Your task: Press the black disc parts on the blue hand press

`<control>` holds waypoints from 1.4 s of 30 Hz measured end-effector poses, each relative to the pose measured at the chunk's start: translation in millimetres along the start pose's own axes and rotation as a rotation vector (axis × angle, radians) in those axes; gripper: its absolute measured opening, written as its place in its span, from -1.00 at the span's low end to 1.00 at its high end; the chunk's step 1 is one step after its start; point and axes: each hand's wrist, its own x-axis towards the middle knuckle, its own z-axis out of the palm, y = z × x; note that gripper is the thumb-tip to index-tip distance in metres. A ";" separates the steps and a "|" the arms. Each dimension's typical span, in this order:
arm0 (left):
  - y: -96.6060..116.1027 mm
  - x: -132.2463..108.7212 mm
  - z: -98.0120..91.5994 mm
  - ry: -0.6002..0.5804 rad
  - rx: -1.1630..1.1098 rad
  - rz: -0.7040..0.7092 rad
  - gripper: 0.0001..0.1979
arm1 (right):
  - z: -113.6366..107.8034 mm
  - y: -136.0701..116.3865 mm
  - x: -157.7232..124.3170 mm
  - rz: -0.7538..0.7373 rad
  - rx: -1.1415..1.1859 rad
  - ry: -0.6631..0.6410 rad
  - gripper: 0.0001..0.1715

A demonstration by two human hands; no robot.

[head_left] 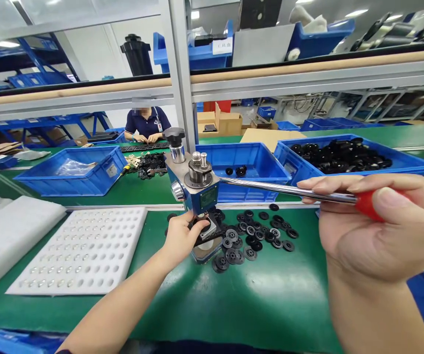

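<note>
Our press [197,187] stands mid-table on the green mat [256,300], just in front of a blue bin [256,160]. Our left hand [180,236] is at its base, fingers closed on a black disc [206,228] seated under the ram. Our right hand [378,226] is clenched round the red end of the lever [271,188], which runs out to the right, near level. Loose discs [256,236] lie scattered just right of the base. A white holed tray [82,250] lies to the left, beside a foam sheet [9,236]. A second bin [345,155], back right, holds black parts. Across the table a co-worker [147,123] sits.
</note>
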 end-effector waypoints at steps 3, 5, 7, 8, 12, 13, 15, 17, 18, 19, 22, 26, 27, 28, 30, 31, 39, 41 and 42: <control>-0.7 -0.6 0.3 0.007 0.009 0.013 -0.81 | -5.6 6.2 -7.3 -0.023 0.004 0.018 -0.79; -0.8 -1.1 0.4 0.010 0.017 0.015 -0.81 | -10.3 10.0 -15.0 -0.019 0.001 0.025 -0.78; -0.5 -1.6 0.5 0.013 0.029 0.013 -0.82 | -15.6 14.1 -24.5 -0.016 -0.006 0.030 -0.78; -0.2 -1.8 0.6 0.014 0.034 0.012 -0.82 | -18.3 16.5 -29.6 -0.016 -0.013 0.027 -0.78; 1.0 -2.5 1.6 0.025 0.034 0.007 -0.83 | -26.8 29.5 -48.9 -0.097 -0.052 0.069 -0.75; 1.2 -2.6 1.8 0.027 0.033 0.003 -0.83 | -28.2 32.8 -52.6 -0.117 -0.065 0.081 -0.74; 1.5 -2.6 2.1 0.032 0.036 -0.002 -0.84 | -29.8 37.8 -57.1 -0.127 -0.089 0.105 -0.75; 1.5 -2.6 2.0 0.039 0.050 -0.005 -0.84 | -30.2 39.7 -57.4 -0.135 -0.116 0.125 -0.77; 1.6 -2.5 2.0 0.044 0.057 -0.006 -0.84 | -30.0 39.6 -56.4 -0.156 -0.132 0.139 -0.78; 1.6 -2.6 2.0 0.050 0.064 -0.007 -0.83 | -29.7 39.1 -55.1 -0.185 -0.146 0.154 -0.79; 2.2 -2.8 2.5 0.068 0.081 -0.013 -0.82 | -28.1 37.6 -52.6 -0.210 -0.163 0.186 -0.78; 1.4 -3.9 4.3 0.090 0.089 -0.037 -0.82 | -26.5 43.9 -60.0 -0.192 -0.186 0.239 -0.77; 0.5 -4.4 4.8 0.093 0.079 -0.045 -0.81 | -26.8 47.3 -63.5 -0.212 -0.197 0.252 -0.77; -0.7 -4.9 5.3 0.096 0.064 -0.051 -0.80 | -27.6 51.2 -67.4 -0.234 -0.209 0.265 -0.77; -3.8 -5.9 6.0 0.103 0.036 -0.055 -0.79 | -30.5 58.9 -75.3 -0.255 -0.242 0.270 -0.78; -5.3 -6.3 6.3 0.106 0.027 -0.054 -0.78 | -32.6 62.5 -79.0 -0.251 -0.263 0.261 -0.79; -6.1 -6.2 9.5 0.156 0.111 0.044 -0.80 | -46.6 77.1 -90.2 -0.274 -0.379 0.189 -0.77; -5.2 -5.8 10.2 0.166 0.133 0.066 -0.82 | -48.6 78.6 -90.8 -0.241 -0.437 0.187 -0.73; -5.0 -5.7 10.4 0.161 0.131 0.076 -0.83 | -49.4 78.8 -91.2 -0.226 -0.468 0.182 -0.71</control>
